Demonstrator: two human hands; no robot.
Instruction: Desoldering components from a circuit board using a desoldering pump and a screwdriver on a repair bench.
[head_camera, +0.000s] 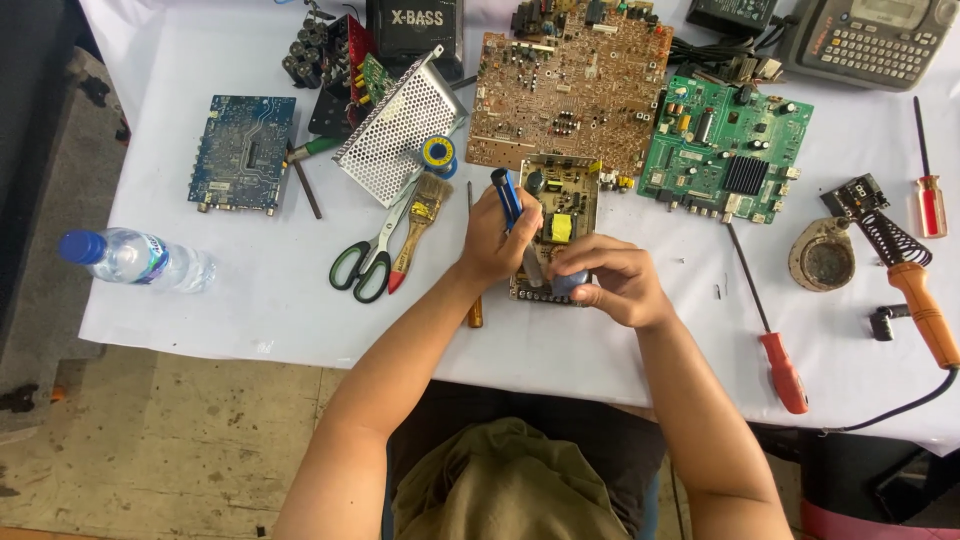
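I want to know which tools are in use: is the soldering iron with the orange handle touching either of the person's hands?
Apart. The head view shows the soldering iron lying on the white table, with bare cloth and a red-handled screwdriver between it and the right hand.

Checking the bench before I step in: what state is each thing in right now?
left hand: shut on blue tool
right hand: fingers on small board
water bottle: capped, lying down
scissors: closed
soldering iron: lying on table
red screwdriver: lying unused
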